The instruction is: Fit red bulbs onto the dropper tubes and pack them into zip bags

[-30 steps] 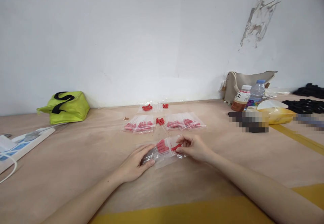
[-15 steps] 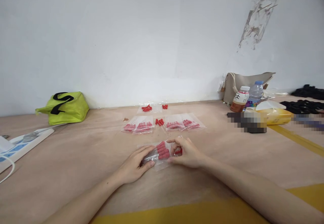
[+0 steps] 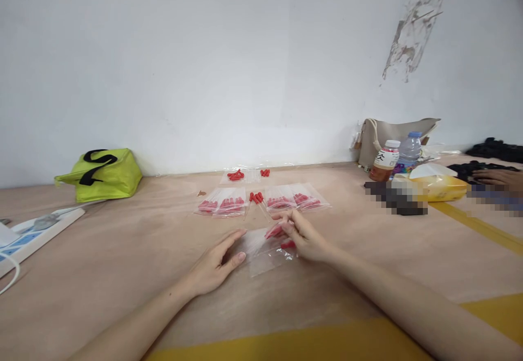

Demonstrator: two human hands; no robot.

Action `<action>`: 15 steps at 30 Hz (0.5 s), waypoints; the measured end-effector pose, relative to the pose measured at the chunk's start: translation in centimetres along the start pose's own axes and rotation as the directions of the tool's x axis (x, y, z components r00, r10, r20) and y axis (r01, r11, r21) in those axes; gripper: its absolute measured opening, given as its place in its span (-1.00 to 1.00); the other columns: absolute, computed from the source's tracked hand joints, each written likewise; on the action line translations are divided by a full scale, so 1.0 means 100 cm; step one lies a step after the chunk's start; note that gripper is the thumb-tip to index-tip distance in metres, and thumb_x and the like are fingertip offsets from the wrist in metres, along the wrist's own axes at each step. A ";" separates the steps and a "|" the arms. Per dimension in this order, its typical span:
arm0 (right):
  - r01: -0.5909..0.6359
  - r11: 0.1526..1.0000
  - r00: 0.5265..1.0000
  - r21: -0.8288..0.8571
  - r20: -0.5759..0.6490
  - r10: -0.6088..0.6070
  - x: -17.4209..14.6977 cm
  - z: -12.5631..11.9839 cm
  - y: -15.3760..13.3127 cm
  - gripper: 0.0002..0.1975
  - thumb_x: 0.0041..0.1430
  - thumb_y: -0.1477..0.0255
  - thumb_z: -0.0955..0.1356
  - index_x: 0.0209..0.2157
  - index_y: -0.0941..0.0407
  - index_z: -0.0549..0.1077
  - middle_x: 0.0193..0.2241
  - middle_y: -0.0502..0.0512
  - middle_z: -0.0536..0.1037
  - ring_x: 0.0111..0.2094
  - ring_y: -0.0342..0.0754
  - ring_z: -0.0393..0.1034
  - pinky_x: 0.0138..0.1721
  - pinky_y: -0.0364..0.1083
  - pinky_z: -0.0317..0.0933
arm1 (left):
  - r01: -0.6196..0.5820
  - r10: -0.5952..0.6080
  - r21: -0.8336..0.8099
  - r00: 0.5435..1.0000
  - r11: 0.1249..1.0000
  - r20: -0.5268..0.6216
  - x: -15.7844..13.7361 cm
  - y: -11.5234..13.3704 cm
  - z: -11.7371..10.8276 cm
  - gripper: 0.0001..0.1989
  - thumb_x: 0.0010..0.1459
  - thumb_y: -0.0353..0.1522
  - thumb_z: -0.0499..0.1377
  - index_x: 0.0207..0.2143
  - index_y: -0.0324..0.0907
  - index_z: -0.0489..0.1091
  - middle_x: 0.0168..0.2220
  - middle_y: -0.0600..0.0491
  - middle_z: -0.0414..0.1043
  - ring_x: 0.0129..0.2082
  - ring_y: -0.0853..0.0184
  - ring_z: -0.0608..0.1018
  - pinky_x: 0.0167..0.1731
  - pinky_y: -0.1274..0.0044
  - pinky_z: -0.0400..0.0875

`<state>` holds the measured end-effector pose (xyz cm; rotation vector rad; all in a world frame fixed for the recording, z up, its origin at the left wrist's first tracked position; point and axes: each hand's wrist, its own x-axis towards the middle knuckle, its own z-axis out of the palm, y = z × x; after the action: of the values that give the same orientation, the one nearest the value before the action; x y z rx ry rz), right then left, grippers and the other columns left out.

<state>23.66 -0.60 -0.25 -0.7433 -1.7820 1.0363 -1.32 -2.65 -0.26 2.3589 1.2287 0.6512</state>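
My right hand (image 3: pixel 308 238) is closed on the edge of a clear plastic bag of red-tipped pieces (image 3: pixel 274 232), which is tilted up off the table. Under it a flat clear plastic bag (image 3: pixel 263 263) lies on the brown surface, and a loose red piece (image 3: pixel 288 245) shows beside my right fingers. My left hand (image 3: pixel 214 265) rests to the left of the flat bag, thumb and fingers apart, holding nothing. Beyond my hands are several filled bags (image 3: pixel 232 204) and, between them, loose red-tipped sticks (image 3: pixel 256 197) with thin pale stems.
More red pieces (image 3: pixel 236 175) lie near the wall. At left are a lime-green bag (image 3: pixel 108 178) and a power strip (image 3: pixel 53 230). On the right stand two bottles (image 3: pixel 384 160), a beige bag (image 3: pixel 402 129) and a yellow tissue pack (image 3: pixel 447 189). Another person's hand (image 3: pixel 498 177) touches black items.
My right hand has lifted and tilted the filled bag, which lay flat before. My left hand has let go of its left side. Another person's hand has appeared at the far right.
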 end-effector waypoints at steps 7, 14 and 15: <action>0.192 0.976 0.875 0.106 -0.469 -0.121 0.019 -0.071 0.014 -0.73 0.09 0.15 0.22 -0.37 0.05 0.11 -0.16 0.06 0.38 -0.23 -0.12 0.38 -0.13 0.03 0.25 | -0.087 0.091 0.141 0.996 0.986 -0.021 -0.002 0.003 0.001 -0.56 0.18 -0.22 -0.02 0.11 -0.05 0.09 0.16 0.05 0.05 0.14 0.22 0.14 0.08 0.34 0.10; -0.073 0.906 0.723 -0.418 -0.647 -0.240 0.024 -0.147 0.077 -0.67 0.08 0.09 0.16 -0.39 0.10 0.15 -0.17 0.20 0.35 -0.11 -0.04 0.28 -0.12 0.04 0.17 | -0.222 0.223 0.160 0.975 0.962 0.015 0.010 0.010 0.007 -0.69 0.21 -0.30 -0.06 -0.01 -0.07 0.27 0.03 0.03 0.24 0.06 0.25 0.24 0.04 0.35 0.15; -0.129 0.880 0.733 -0.457 -0.641 -0.226 0.023 -0.150 0.085 -0.68 0.10 0.11 0.14 -0.39 0.10 0.16 -0.19 0.21 0.36 -0.12 -0.03 0.28 -0.13 0.03 0.17 | -0.235 0.236 0.146 0.972 0.961 0.011 0.013 0.012 0.008 -0.70 0.21 -0.30 -0.06 -0.03 -0.08 0.28 0.01 0.02 0.26 0.04 0.26 0.26 0.03 0.36 0.18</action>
<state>36.92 10.19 -3.38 -1.1903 -1.3693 0.1839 0.58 -2.28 -0.01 2.6552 1.0382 0.6622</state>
